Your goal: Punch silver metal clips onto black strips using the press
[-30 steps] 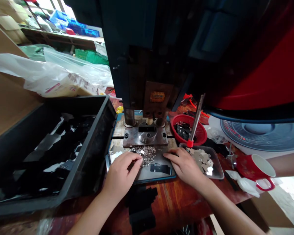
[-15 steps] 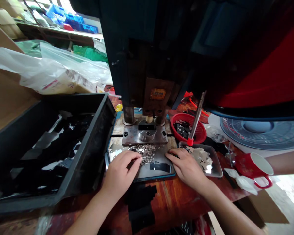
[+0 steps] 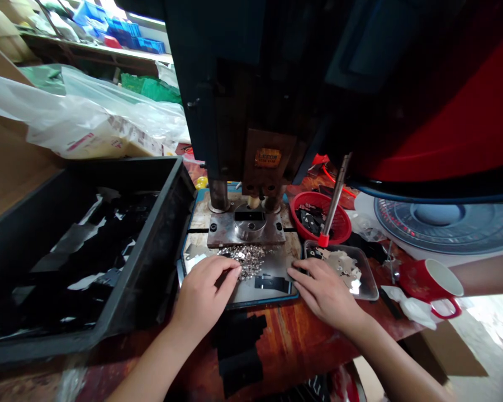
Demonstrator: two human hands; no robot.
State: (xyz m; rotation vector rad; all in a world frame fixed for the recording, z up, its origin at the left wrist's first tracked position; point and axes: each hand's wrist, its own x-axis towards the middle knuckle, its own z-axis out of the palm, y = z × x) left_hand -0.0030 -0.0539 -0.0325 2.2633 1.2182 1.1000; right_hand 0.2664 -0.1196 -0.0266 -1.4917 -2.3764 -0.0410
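Observation:
My left hand (image 3: 205,290) is at the left edge of a pile of small shiny metal parts (image 3: 251,258), thumb and forefinger pinched together. Whatever is between the fingertips is too small to make out. My right hand (image 3: 324,287) rests at the plate's right edge with fingers stretched and slightly apart, nothing visible in them. Between the hands, a dark flat strip (image 3: 272,283) lies on the metal plate (image 3: 241,298). Behind the pile stands a press die (image 3: 250,229) with a round steel block, and a dark piece (image 3: 250,215) sits on it.
A large black bin (image 3: 151,245) of dark sheet scraps stands on the left. To the right are a red basket (image 3: 347,228) of dark parts, a clear tray (image 3: 371,285) of flat metal pieces, and a red mug (image 3: 414,279). The press body (image 3: 251,100) hangs overhead.
My right hand has shifted slightly right, its fingertips moving back toward the plate's edge. My left hand keeps its pinch by the pile. The whole view has shifted slightly.

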